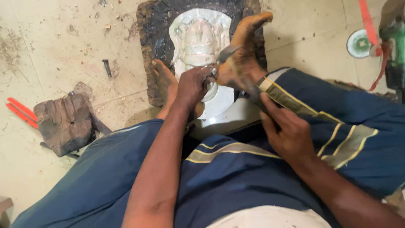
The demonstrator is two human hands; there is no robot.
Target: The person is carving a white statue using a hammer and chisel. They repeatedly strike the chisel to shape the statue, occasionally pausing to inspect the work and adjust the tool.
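A silver metal sheet (198, 38) embossed with a face-like relief lies on a black, tarry block (154, 25) on the floor. My two bare feet (242, 55) rest on the block's near edge, one on each side of the sheet. My left hand (192, 86) is closed around a small metal punch (209, 75) set against the sheet's lower part. My right hand (287, 131) grips the handle of a hammer (225, 54); its grey head hangs just right of the punch, in front of my right foot.
A dark wooden block (65, 122) and red-handled pliers (21, 112) lie on the tiled floor at the left. A small dark rod (106, 67) lies near them. A green power tool (394, 42), a red strap (369, 21) and a round disc (358, 43) are at the upper right.
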